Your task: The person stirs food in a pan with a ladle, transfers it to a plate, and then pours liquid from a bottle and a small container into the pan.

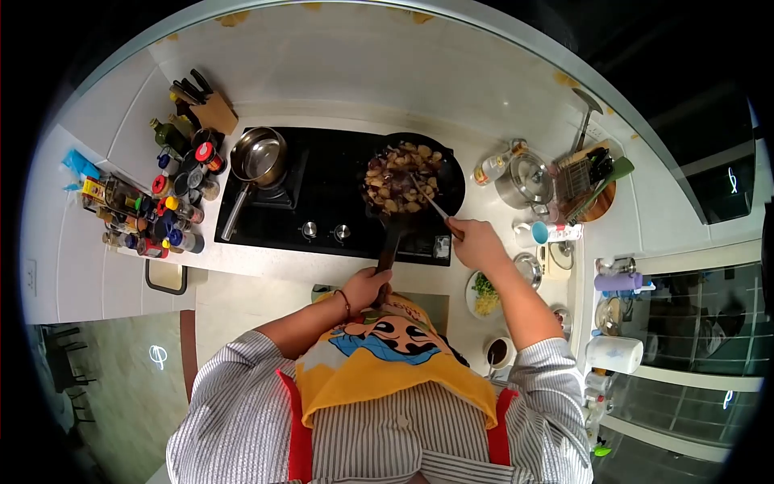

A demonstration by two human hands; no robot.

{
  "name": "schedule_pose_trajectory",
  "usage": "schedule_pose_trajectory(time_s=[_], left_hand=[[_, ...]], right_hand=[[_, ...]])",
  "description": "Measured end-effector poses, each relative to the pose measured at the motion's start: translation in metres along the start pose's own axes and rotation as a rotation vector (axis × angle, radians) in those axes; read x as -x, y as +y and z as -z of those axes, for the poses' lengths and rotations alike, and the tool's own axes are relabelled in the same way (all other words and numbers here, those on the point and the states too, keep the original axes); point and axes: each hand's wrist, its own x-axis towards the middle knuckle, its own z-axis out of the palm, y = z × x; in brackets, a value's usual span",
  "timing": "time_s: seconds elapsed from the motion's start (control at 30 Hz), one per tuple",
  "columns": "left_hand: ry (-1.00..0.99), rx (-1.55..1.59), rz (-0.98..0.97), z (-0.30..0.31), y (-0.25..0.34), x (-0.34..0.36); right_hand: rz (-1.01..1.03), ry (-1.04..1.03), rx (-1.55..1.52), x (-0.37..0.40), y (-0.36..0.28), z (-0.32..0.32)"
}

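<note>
The wok [455, 171] sits on the right side of the black hob [332, 185], filled with browned pieces of food [401, 173], its handle [389, 244] pointing back toward the person. The left hand [363, 292] has its fingers closed around the end of that handle. The right hand [479, 244] has its fingers wrapped around the grip of a spatula [430, 198], whose far end is in the food. Left of the wok, a steel saucepan [260, 156] stands on the other burner, and the knife block [216, 113] is behind it to the left. Jars [185, 211] and bottles crowd the left end of the surface [234, 260]. To the right are a lidded pot [526, 182], a plate [471, 305] of chopped greens, and, nearer the person, a cup [488, 348] of dark liquid.
</note>
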Motion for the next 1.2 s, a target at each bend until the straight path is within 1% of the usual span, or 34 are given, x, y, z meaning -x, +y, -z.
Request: schedule_pose_trajectory(time_s=[0.13,0.17,0.2,0.27,0.33,0.4,0.43,0.47,0.53,0.57,0.6,0.63,0.67,0.7,0.77,0.8,0.87,0.9,0.97,1.07,1.1,1.17,1.2], left_hand=[[0.008,0.025,-0.017,0.001,0.000,0.001],[0.011,0.029,-0.008,0.000,0.003,0.003],[0.009,0.024,-0.006,0.000,0.004,0.003],[0.015,0.014,0.004,-0.001,0.004,0.004],[0.020,-0.012,0.009,-0.001,0.004,0.004],[0.032,-0.041,0.013,0.000,0.004,0.004],[0.031,-0.022,0.010,0.000,0.003,0.004],[0.028,-0.001,0.006,-0.001,0.003,0.004],[0.031,0.001,0.009,-0.002,0.002,0.003],[0.038,0.007,0.012,-0.002,0.000,0.003],[0.038,0.008,0.014,-0.003,0.001,0.003],[0.036,0.008,0.021,-0.003,0.003,0.005],[0.035,0.009,0.027,-0.004,0.004,0.006],[0.037,0.011,0.026,-0.004,0.006,0.007],[0.037,0.013,0.025,-0.005,0.006,0.009],[0.035,0.013,0.025,-0.005,0.005,0.008],[0.049,0.010,0.028,-0.004,0.005,0.006],[0.051,0.009,0.023,-0.004,0.007,0.006],[0.051,0.018,0.023,-0.006,0.008,0.008],[0.035,0.002,0.020,-0.005,0.009,0.009],[0.034,0.001,0.020,-0.004,0.007,0.009],[0.042,0.018,0.023,-0.003,0.004,0.005],[0.041,0.015,0.019,-0.004,0.008,0.005]], right_hand=[[-0.034,-0.060,-0.034,0.020,-0.009,0.058],[-0.051,-0.009,-0.021,0.021,-0.011,0.063],[-0.054,-0.006,-0.023,0.016,-0.007,0.058],[-0.089,0.180,-0.017,-0.005,0.008,0.035],[-0.106,0.154,-0.016,-0.021,0.011,0.014],[-0.061,0.081,-0.105,-0.026,0.007,-0.006],[-0.009,0.091,-0.151,-0.020,0.007,-0.013],[-0.014,0.095,-0.154,-0.013,0.010,-0.015],[-0.084,-0.028,-0.015,0.004,-0.005,0.013],[-0.061,-0.061,0.047,0.013,-0.012,0.036],[-0.062,-0.064,0.047,0.023,-0.022,0.061],[-0.060,-0.080,0.154,0.033,-0.034,0.086],[-0.057,-0.097,0.261,0.039,-0.042,0.101],[-0.055,-0.098,0.262,0.039,-0.046,0.107],[-0.042,-0.183,0.358,0.040,-0.052,0.112],[-0.043,-0.182,0.360,0.036,-0.042,0.099],[0.095,-0.097,0.340,0.021,-0.013,0.061],[0.098,-0.093,0.341,0.024,-0.023,0.075],[-0.034,-0.193,0.445,0.039,-0.052,0.114],[0.030,-0.225,0.473,0.051,-0.049,0.123],[0.029,-0.224,0.473,0.047,-0.046,0.113],[0.039,-0.145,0.415,0.030,-0.029,0.080],[0.039,-0.140,0.415,0.023,-0.020,0.074]])
